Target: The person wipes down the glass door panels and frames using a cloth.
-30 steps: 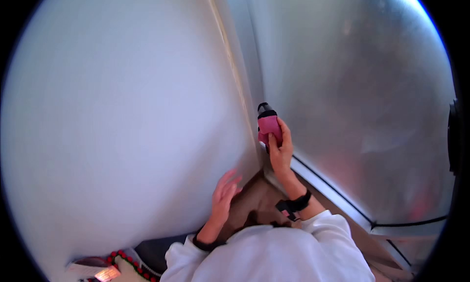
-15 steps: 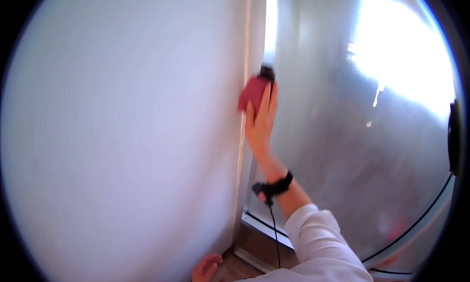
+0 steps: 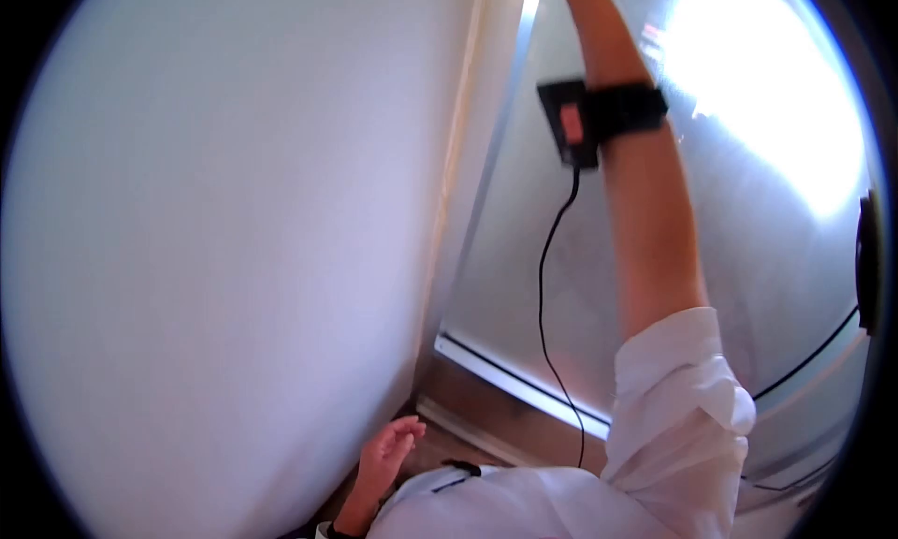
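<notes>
My right forearm (image 3: 652, 221) reaches up in front of a shiny grey panel (image 3: 524, 277). The hand itself lies beyond the top edge of the view, so its fingers and anything in them are hidden. A black strap with a small box (image 3: 571, 125) is round that arm, and a black cable (image 3: 542, 277) hangs from it. Low down, beside the white wall, is my left hand (image 3: 385, 453). Its fingers are loosely bent and apart from the thumb, with nothing seen in them.
A large white wall (image 3: 234, 240) fills the left side, with a beige seam (image 3: 449, 174) along its edge. The panel has a metal bottom rail (image 3: 524, 382). Below it is a brown floor (image 3: 468, 445). Bright light (image 3: 767, 80) glares off the panel.
My right hand, which held a dark red cloth against the panel's left edge, has moved up out of view. My left hand has risen a little, and the view has shifted.
</notes>
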Motion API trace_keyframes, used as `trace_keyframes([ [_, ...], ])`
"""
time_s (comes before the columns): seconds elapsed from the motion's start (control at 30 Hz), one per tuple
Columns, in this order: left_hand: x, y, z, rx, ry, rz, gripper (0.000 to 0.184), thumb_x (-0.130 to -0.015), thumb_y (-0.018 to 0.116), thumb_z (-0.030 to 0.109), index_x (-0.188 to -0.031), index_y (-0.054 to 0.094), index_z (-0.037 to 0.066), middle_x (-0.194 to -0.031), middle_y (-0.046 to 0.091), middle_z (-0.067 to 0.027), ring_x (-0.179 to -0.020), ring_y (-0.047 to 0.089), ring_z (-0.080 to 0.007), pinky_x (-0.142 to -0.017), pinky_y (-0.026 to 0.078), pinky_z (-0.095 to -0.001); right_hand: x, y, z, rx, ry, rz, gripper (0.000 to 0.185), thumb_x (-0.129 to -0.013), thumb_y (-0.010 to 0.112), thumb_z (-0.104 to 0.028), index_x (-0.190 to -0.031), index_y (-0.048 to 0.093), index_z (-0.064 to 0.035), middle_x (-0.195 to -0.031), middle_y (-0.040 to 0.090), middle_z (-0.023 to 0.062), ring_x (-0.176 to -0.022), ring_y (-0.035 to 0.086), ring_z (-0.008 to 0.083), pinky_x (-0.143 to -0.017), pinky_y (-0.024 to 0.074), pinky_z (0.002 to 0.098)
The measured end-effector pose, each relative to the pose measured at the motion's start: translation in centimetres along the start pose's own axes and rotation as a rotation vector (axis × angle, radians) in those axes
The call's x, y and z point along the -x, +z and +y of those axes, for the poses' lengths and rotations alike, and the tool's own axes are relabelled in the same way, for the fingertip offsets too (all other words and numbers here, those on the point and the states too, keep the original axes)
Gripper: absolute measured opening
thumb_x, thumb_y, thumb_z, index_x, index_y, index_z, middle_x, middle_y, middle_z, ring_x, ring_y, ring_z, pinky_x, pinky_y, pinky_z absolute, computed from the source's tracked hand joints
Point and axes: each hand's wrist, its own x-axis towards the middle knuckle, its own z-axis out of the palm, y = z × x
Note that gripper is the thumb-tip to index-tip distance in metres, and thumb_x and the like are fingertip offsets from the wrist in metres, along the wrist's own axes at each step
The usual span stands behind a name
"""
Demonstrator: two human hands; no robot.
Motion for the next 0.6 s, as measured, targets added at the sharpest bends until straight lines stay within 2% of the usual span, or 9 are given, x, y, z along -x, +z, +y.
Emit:
trace_keyframes([
  [0.1,-0.2,-1.0,-1.1,-0.048,-0.048,-0.039,0.029,-0.095,0.048,0.006,-0.124,0.052,0.001,-0.112,0.062,-0.0067,-0.103,0.059,-0.013,-0.085,0.046,-0.0255,12.9,-4.4,-5.4,-0.052,-0.012,-0.004,0.056,-0.094,0.047,-0.013,-0.145,0.026,-0.0081,-0.146,0.026,0.027,-0.131,0.035,0.0413,-0.102,0.0376,0.0412],
  [0.13,0.3,-1.2,-0.7,-0.04,-0.047,-0.043,0.029,-0.095,0.048,0.005,-0.123,0.053,0.002,-0.111,0.063,-0.0065,-0.103,0.059,-0.013,-0.085,0.046,-0.0254,15.2,-6.5,-9.3,-0.118,0.105,-0.003,0.049,-0.094,0.047,-0.012,-0.141,0.036,-0.0078,-0.14,0.034,0.0266,-0.125,0.042,0.04,-0.1,0.0396,0.039],
  [0.17,0.6,-1.3,-0.1,-0.036,-0.058,-0.051,0.029,-0.095,0.048,0.005,-0.123,0.053,0.002,-0.111,0.063,-0.0064,-0.102,0.059,-0.0131,-0.085,0.046,-0.0252,19.1,-8.2,-10.9,-0.024,0.106,-0.122,0.052,-0.093,0.049,-0.017,-0.139,0.033,-0.0006,-0.142,0.029,0.0298,-0.124,0.039,0.0453,-0.101,0.0376,0.0447],
  [0.2,-0.3,-1.5,-2.1,-0.014,-0.059,-0.041,0.029,-0.095,0.048,0.005,-0.123,0.053,0.003,-0.111,0.063,-0.0067,-0.101,0.059,-0.0133,-0.085,0.046,-0.0253,24.5,-9.1,-11.6,-0.032,0.098,-0.106,0.053,-0.092,0.05,-0.013,-0.14,0.032,-0.0006,-0.144,0.027,0.0297,-0.126,0.038,0.0464,-0.101,0.0384,0.0436],
  [0.3,-1.5,-1.3,-3.6,-0.02,-0.089,-0.063,0.028,-0.095,0.049,0.006,-0.122,0.054,0.002,-0.11,0.063,-0.0069,-0.101,0.06,-0.0133,-0.085,0.047,-0.0256,36.4,-13.0,-15.2,-0.069,0.314,-0.33,0.053,-0.091,0.051,-0.008,-0.138,0.031,0.0093,-0.144,0.023,0.0337,-0.131,0.031,0.0477,-0.106,0.0318,0.0439],
  [0.37,-1.4,-1.6,-4.2,-0.048,-0.086,-0.089,0.028,-0.095,0.049,0.007,-0.122,0.054,0.002,-0.11,0.064,-0.0069,-0.1,0.06,-0.0134,-0.085,0.047,-0.0259,41.6,-15.6,-17.9,-0.091,0.386,-0.362,0.041,-0.088,0.052,0.0,-0.128,0.045,0.0073,-0.14,0.033,0.0303,-0.125,0.041,0.0445,-0.102,0.0375,0.0421],
  [0.5,-2.3,-1.2,-3.2,-0.087,-0.13,-0.124,0.027,-0.095,0.049,0.007,-0.12,0.056,0.003,-0.108,0.064,-0.0066,-0.099,0.06,-0.0133,-0.084,0.048,-0.0264,44.9,-21.5,-18.6,-0.145,0.445,-0.5,0.036,-0.081,0.052,0.011,-0.116,0.059,0.0022,-0.133,0.047,0.0226,-0.114,0.054,0.0374,-0.091,0.0486,0.0359],
  [0.57,-3.2,-1.2,-3.6,-0.092,-0.134,-0.15,0.027,-0.095,0.049,0.008,-0.12,0.056,0.003,-0.108,0.064,-0.0065,-0.099,0.06,-0.0134,-0.084,0.048,-0.0265,44.2,-25.0,-17.9,-0.351,0.655,-0.756,0.04,-0.078,0.049,0.015,-0.113,0.062,-0.0002,-0.131,0.05,0.0194,-0.107,0.059,0.0319,-0.079,0.054,0.0319],
  [0.6,-3.7,-1.4,-3.9,-0.088,-0.138,-0.164,0.027,-0.095,0.049,0.008,-0.121,0.055,0.003,-0.109,0.064,-0.0063,-0.099,0.06,-0.0134,-0.083,0.048,-0.0266,42.8,-26.5,-17.8,-0.345,0.637,-0.671,0.039,-0.079,0.049,0.015,-0.112,0.063,-0.0009,-0.13,0.051,0.0188,-0.104,0.06,0.0299,-0.074,0.0549,0.0307],
])
